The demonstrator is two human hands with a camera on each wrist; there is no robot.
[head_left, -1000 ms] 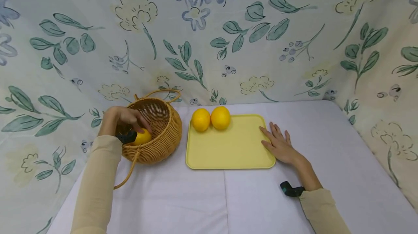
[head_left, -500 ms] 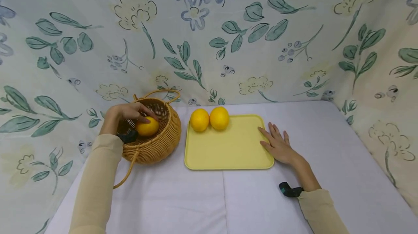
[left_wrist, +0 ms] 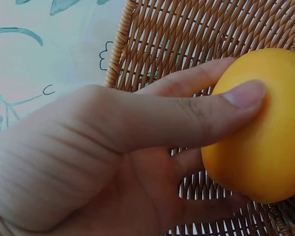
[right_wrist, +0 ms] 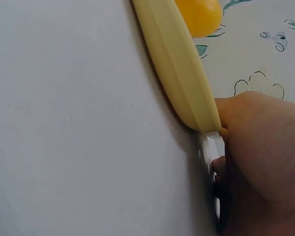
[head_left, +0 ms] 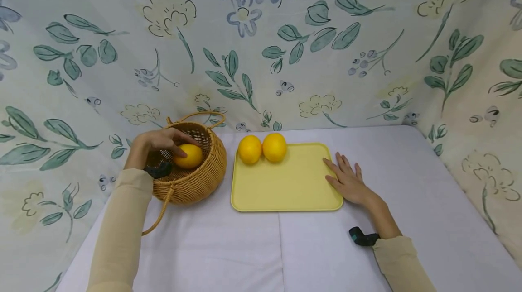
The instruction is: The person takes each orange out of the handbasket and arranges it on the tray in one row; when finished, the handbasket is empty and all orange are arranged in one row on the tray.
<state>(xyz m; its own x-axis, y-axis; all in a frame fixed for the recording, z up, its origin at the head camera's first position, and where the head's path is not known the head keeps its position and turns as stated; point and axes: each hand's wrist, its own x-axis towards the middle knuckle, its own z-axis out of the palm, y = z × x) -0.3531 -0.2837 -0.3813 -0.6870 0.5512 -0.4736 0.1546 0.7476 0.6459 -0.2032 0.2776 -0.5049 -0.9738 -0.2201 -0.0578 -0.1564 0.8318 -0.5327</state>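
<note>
My left hand (head_left: pixel 159 141) reaches into the wicker basket (head_left: pixel 214 169) and grips a smooth yellow-orange fruit, seemingly an orange (head_left: pixel 190 156). In the left wrist view the thumb presses the near side of this orange (left_wrist: pixel 270 142), and the other fingers reach round behind it. Right of the basket lies a pale yellow tray (head_left: pixel 285 192). Two round oranges, a left one (head_left: pixel 249 149) and a right one (head_left: pixel 275 147), sit side by side at its back left. My right hand (head_left: pixel 350 183) rests with spread, straight fingers on the tray's right edge.
One basket handle (head_left: pixel 159 219) hangs down at the front and another (head_left: pixel 201 114) stands at the back. A white cloth (head_left: pixel 228 251) covers the table. Floral fabric (head_left: pixel 244 56) rises behind the table and along both sides.
Inside the basket, the orange in my left hand has moved up and to the right, and more of it shows. My right hand and the tray have stayed put.
</note>
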